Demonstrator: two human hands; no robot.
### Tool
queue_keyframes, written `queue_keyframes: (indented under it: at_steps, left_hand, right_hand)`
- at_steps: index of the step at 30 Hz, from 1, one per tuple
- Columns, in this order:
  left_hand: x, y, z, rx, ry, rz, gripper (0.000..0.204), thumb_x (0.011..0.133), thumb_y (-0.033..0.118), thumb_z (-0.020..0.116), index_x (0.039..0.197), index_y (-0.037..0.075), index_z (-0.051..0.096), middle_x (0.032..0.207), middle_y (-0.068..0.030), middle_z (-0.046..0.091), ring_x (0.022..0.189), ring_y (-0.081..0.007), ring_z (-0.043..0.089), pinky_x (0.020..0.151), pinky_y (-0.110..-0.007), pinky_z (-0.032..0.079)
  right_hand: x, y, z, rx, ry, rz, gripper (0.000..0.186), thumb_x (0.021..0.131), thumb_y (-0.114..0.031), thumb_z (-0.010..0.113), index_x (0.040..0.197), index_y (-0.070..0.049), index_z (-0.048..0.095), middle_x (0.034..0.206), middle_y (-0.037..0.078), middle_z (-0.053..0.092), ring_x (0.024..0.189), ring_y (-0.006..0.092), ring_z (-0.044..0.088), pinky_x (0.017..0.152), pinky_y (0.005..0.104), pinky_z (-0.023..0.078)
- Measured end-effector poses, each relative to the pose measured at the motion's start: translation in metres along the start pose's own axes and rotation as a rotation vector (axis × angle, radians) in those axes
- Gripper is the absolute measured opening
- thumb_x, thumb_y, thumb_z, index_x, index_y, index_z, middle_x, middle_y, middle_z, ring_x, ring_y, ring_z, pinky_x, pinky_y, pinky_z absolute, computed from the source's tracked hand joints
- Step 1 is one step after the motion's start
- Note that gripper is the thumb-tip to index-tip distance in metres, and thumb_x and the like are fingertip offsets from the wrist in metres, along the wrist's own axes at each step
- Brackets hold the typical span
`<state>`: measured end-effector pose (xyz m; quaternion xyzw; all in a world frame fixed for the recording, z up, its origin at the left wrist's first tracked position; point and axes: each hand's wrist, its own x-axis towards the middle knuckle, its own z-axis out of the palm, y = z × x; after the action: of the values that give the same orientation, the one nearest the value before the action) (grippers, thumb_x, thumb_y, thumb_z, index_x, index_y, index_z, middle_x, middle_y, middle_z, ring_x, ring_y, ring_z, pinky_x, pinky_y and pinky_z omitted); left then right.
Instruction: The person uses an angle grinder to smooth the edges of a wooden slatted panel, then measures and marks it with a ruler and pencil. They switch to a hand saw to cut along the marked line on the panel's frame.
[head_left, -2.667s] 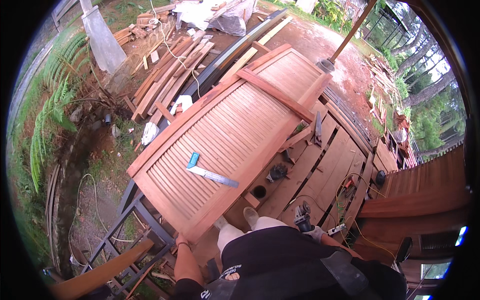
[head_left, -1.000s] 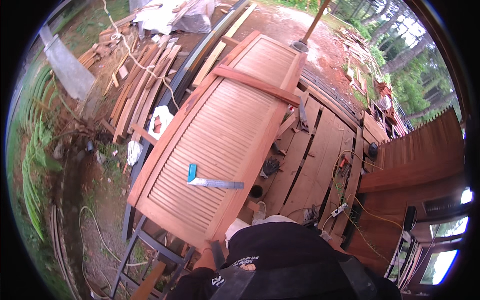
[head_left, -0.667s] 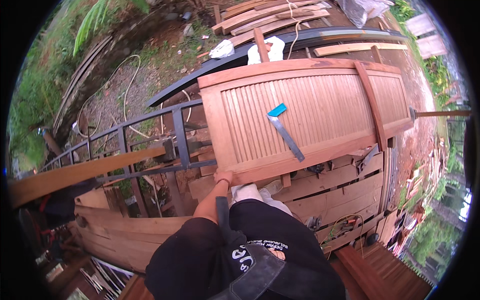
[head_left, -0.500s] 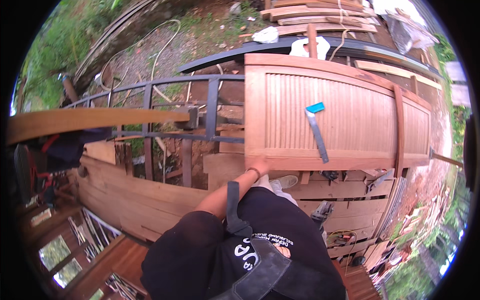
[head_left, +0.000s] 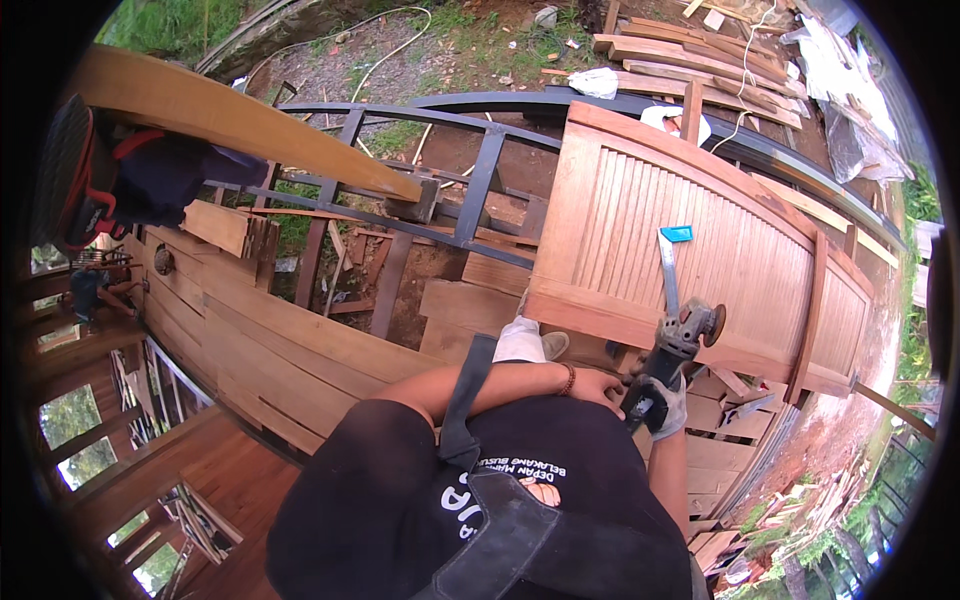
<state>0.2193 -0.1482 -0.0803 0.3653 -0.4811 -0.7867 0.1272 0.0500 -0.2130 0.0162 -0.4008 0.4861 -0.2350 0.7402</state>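
My right hand (head_left: 668,408), in a pale work glove, is closed around the black body of an angle grinder (head_left: 677,345). The grinder's disc end points up toward the near edge of a louvred wooden panel (head_left: 650,190). My bare left hand (head_left: 597,387), with a beaded bracelet at the wrist, lies across my front. Its fingers are stretched toward the grinder's side and seem to touch it. A try square (head_left: 668,265) with a teal stock and metal blade rests on the panel, just beyond the grinder.
A dark metal frame (head_left: 480,190) stretches left from the panel. A long wooden beam (head_left: 260,125) slants in from the left, near a dark shoe (head_left: 75,180). Wooden boards (head_left: 270,330) line the near left, and stacked planks (head_left: 690,60) lie far right. Another person (head_left: 95,290) is at the far left.
The grinder has come up from beside my body to the panel's near edge, with my gloved right hand now visible on it. My left hand has left the panel's corner and moved right to the grinder.
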Motion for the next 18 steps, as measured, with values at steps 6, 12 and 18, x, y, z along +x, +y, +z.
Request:
queue_keyframes:
  at_steps: [6,12,18]
  left_hand:
    - [-0.01,0.069,0.02,-0.252,0.339,0.416,0.066,0.069,0.023,0.084,0.122,0.002,0.053,0.1,-0.0087,0.067,0.096,-0.0179,0.065,0.09,-0.034,0.051]
    - [-0.004,0.054,0.055,0.329,0.703,0.134,0.065,0.07,0.027,0.082,0.117,-0.001,0.047,0.089,-0.0165,0.066,0.082,-0.0268,0.069,0.074,-0.04,0.055]
    - [-0.001,0.046,0.039,-0.881,-0.201,0.171,0.053,0.081,0.02,0.077,0.119,0.001,0.045,0.093,-0.0134,0.067,0.077,-0.0205,0.07,0.067,-0.036,0.058]
  right_hand:
    - [0.013,-0.037,0.02,0.482,-0.189,-0.123,0.059,0.076,-0.012,0.076,0.126,0.004,0.049,0.099,0.014,0.065,0.093,0.0296,0.065,0.085,0.0415,0.054]
    - [0.007,-0.012,0.017,0.215,0.522,-0.245,0.046,0.084,-0.011,0.074,0.123,-0.002,0.053,0.089,0.011,0.065,0.074,0.0244,0.066,0.069,0.0351,0.057]
    - [-0.005,0.021,-0.023,0.727,0.088,-0.111,0.042,0.089,-0.017,0.069,0.125,-0.003,0.053,0.093,0.011,0.066,0.079,0.0265,0.066,0.078,0.0422,0.056]
